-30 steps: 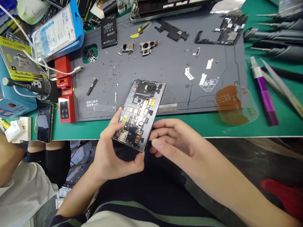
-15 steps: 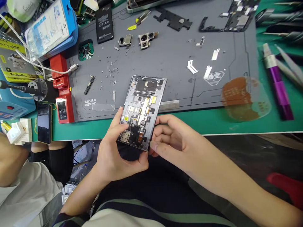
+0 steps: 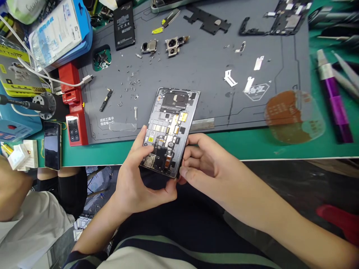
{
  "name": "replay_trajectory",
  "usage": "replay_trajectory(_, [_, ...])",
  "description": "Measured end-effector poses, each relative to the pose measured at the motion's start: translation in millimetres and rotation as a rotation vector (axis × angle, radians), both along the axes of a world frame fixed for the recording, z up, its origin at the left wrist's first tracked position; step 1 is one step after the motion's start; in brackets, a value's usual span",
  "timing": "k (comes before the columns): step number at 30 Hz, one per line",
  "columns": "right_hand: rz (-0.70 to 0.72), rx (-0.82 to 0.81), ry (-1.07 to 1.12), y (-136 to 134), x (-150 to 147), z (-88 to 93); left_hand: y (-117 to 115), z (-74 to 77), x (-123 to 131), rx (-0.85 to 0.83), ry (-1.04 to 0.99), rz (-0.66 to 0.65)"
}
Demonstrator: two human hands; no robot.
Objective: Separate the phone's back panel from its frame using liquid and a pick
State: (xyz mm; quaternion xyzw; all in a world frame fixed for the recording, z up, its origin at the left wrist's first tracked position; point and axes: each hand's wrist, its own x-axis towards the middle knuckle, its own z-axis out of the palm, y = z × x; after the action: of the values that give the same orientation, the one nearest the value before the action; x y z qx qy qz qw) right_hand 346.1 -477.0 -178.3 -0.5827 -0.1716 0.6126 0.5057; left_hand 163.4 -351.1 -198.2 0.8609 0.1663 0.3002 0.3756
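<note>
An opened smartphone (image 3: 171,130) with its inner boards and flex cables exposed is held tilted above the front edge of the bench. My left hand (image 3: 133,175) grips its lower left side, a finger lying over the left edge and another part pressing below the bottom edge. Against the lower right corner, the curled fingers and thumb of my right hand (image 3: 207,160) close on the phone's edge; the fingertips behind it are hidden. Beyond the phone lie a camera module (image 3: 175,45), a second metal camera module (image 3: 149,46) and several tiny screws (image 3: 131,84) on the grey mat.
On the grey mat (image 3: 196,71) lie a black battery (image 3: 124,26), a black cover plate (image 3: 209,20) and white metal brackets (image 3: 230,77). To the left stand a red device (image 3: 75,112) and another phone (image 3: 52,144). A purple tool (image 3: 335,101) is at right. Another person (image 3: 33,220) sits at left.
The phone and both hands have shifted very slightly to the right in view, with the mat's right side also displaced a little. Both hands keep nearly the same hold.
</note>
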Motion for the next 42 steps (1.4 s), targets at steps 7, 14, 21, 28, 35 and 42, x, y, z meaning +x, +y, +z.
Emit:
replay_trajectory(7, [0.023, -0.027, 0.013, -0.9, 0.6, 2.6, -1.2, -0.6, 1.8, -0.012, -0.011, 0.004])
replay_trajectory(14, [0.026, -0.018, 0.023, -0.3, 1.1, 1.3, -0.7, -1.8, 2.4, 0.003, -0.01, 0.003])
replay_trajectory(21, [0.027, -0.006, 0.008, -1.5, 0.7, 1.6, -0.7, -2.6, 2.2, 0.003, -0.018, 0.014])
replay_trajectory(28, [0.035, -0.018, 0.014, 0.2, 1.9, 2.0, -0.1, -4.2, 1.4, -0.016, -0.029, -0.002])
replay_trajectory(35, [0.05, -0.029, 0.032, -0.9, 1.8, 1.7, 0.9, -4.9, 1.3, -0.009, -0.02, 0.002])
replay_trajectory(42, [0.055, -0.033, 0.014, 0.5, 1.5, 2.1, -0.2, -5.6, 2.0, -0.01, -0.031, 0.007])
